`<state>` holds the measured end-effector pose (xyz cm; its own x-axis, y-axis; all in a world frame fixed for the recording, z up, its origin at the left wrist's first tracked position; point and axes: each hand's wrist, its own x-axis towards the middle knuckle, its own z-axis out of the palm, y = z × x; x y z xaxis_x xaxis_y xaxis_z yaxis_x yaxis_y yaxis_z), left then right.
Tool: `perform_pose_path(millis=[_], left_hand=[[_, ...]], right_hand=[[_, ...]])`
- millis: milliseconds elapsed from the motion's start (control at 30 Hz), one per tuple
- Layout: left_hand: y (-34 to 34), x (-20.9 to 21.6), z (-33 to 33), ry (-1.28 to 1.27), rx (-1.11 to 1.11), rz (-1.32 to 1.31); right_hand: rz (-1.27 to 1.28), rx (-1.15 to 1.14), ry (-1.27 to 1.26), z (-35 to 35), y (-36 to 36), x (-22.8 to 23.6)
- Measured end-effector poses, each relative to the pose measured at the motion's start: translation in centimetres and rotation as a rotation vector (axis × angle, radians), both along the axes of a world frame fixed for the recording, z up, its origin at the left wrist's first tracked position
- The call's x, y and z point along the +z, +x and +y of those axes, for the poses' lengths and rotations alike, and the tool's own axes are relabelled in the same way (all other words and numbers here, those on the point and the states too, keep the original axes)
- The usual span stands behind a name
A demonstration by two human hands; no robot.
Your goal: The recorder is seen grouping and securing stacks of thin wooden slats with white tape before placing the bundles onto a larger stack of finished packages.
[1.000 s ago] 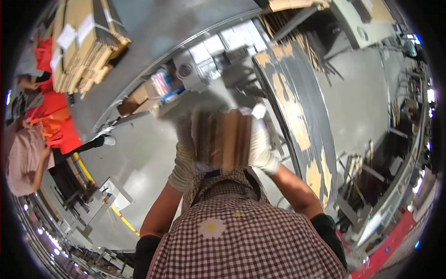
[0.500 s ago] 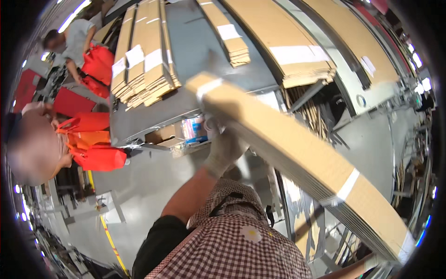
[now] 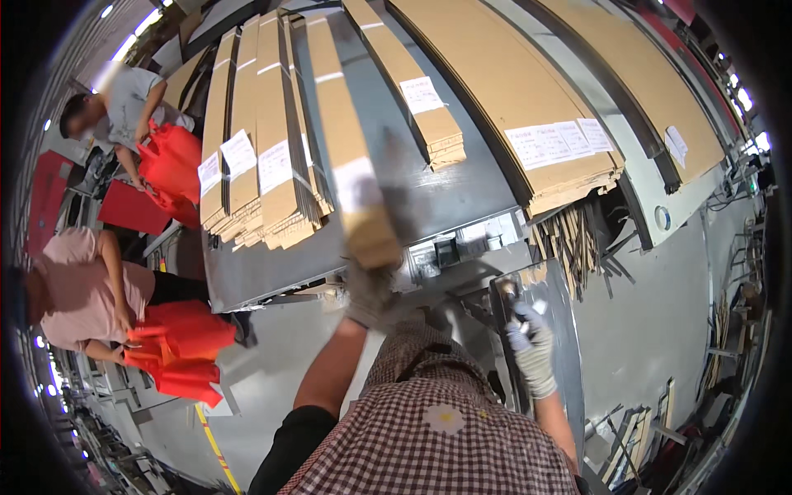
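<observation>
A long bundle of flat brown cardboard strips (image 3: 327,107), bound with white straps, stretches away from me over the grey table (image 3: 272,276). A white label is on its near part, which is blurred by motion. My left hand (image 3: 369,293), in a grey work glove, is at the bundle's near end and grips it from below; its fingers are partly hidden. My right hand (image 3: 535,351), in a pale glove, is apart from the bundle, over a narrow dark surface (image 3: 561,330) to my right. Its fingers are curled around something small and pale.
Left of my bundle lie several similar labelled bundles (image 3: 268,107); another bundle (image 3: 408,82) and wide cardboard stacks (image 3: 528,99) lie to the right. Thin strips (image 3: 565,247) stand below. Two people with red bags (image 3: 177,346) are at the left.
The bundle has swung from a slant on my right to lengthwise over the table. My right hand has left its far end and come in beside the narrow surface; my left hand stays on it.
</observation>
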<state>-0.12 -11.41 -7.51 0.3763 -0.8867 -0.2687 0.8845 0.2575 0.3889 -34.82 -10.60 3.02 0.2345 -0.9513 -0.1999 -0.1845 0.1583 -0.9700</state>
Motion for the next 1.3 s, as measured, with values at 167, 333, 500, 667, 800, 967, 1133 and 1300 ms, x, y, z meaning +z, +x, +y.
perform_pose_path(millis=[167, 333, 500, 667, 800, 967, 1133, 1300], left_hand=[[7.0, -0.8, -4.9, 0.126, 0.397, 0.008], [-2.4, 1.0, -8.0, 0.43, 0.265, -0.342], [-6.6, 6.7, -23.4, 0.702, 0.394, -1.464], [-1.1, 1.4, -32.6, 0.745, 0.232, -1.623], [-4.6, 2.1, -34.6, 0.67, 0.125, -1.523], [-13.1, 10.3, -31.5, 0.218, 0.11, -2.097], [-15.9, 9.7, -34.3, -0.24, -0.028, -2.71], [-15.4, 10.7, -30.7, 0.161, -0.543, -2.004]], right_hand=[[0.125, -0.311, -0.077, -1.4, -14.1, -6.4], [0.576, -0.368, 0.313, 4.0, -33.3, -16.6], [0.786, -0.156, 0.575, 7.7, -42.2, -21.1], [0.774, 0.006, 0.635, 4.5, -43.6, -22.0], [0.775, 0.011, 0.676, 3.6, -44.3, -21.0], [0.601, -0.405, 0.175, -4.8, -34.3, -15.4], [0.088, -0.491, 0.007, -20.5, -13.2, -5.2], [-0.58, -0.322, 0.373, -25.3, -4.8, -9.7]])
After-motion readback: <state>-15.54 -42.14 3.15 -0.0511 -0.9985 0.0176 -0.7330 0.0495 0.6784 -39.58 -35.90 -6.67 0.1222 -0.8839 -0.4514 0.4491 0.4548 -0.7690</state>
